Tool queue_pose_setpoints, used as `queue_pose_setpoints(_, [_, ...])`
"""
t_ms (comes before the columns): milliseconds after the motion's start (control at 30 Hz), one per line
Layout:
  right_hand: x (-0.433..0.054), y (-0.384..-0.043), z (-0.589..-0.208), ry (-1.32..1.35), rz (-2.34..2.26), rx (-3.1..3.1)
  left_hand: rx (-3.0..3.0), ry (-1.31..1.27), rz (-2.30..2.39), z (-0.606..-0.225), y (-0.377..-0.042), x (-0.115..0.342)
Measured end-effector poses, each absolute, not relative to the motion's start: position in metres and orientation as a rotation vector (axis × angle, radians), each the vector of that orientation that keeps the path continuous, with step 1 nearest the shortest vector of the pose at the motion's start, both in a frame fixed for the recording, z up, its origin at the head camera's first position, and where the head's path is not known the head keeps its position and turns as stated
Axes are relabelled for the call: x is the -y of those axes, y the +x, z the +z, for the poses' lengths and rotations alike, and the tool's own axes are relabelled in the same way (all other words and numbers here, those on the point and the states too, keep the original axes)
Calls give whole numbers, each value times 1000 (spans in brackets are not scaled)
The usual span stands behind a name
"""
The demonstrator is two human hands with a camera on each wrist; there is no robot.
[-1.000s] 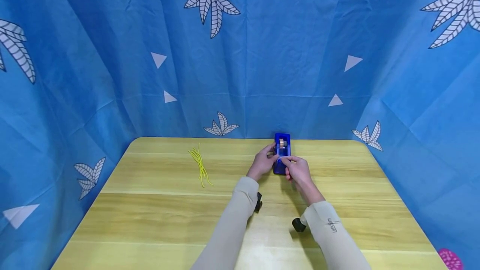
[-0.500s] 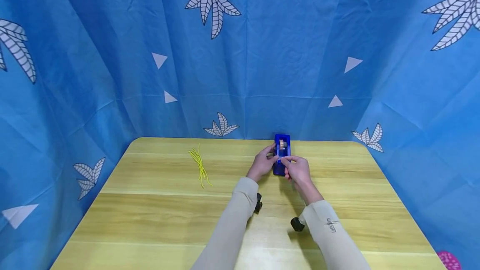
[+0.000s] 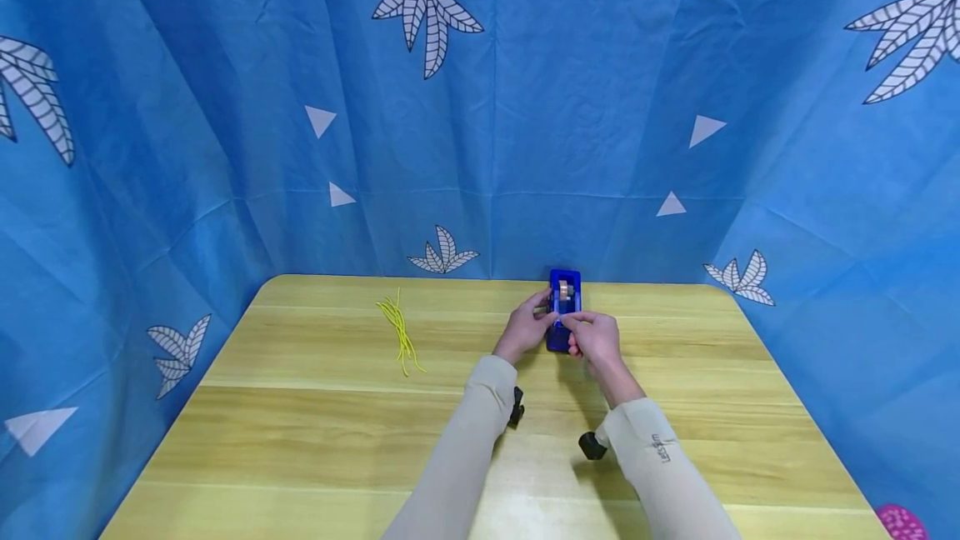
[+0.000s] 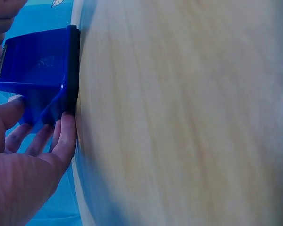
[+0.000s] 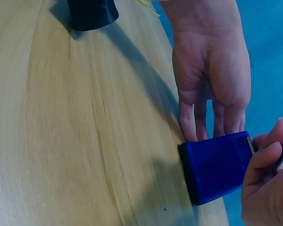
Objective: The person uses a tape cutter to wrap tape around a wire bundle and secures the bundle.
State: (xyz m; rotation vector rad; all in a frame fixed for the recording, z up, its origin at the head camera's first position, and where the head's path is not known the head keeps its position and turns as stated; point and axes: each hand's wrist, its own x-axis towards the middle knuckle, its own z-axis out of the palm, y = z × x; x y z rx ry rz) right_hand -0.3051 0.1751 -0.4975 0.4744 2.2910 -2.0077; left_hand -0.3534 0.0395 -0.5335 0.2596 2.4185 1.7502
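A blue tape dispenser (image 3: 558, 342) stands near the table's far edge with a tape roll (image 3: 564, 290) in its well. My left hand (image 3: 525, 325) holds the dispenser's left side; in the left wrist view its thumb and fingers (image 4: 66, 139) rest against the blue wall. My right hand (image 3: 597, 338) is at the front end, thumb and forefinger pinched together beside the serrated cutter (image 5: 251, 145). The clear tape between those fingertips is hard to make out. The right hand's other fingers are curled in.
A bunch of yellow strings (image 3: 400, 332) lies on the wooden table (image 3: 300, 423), left of the dispenser. A blue patterned curtain (image 3: 585, 107) hangs behind the table and along both sides. Black wrist cameras (image 3: 592, 445) sit below the sleeves.
Both hands stay at the dispenser with almost no movement. The right forearm has shifted very slightly left, and the head view has tilted up a little.
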Motion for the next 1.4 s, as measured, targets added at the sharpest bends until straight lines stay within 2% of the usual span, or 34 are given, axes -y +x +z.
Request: queue_pose_setpoints(1400, [-168, -302, -503, 540, -2270, -2078, -2451, 262, 1745, -530, -350, -40])
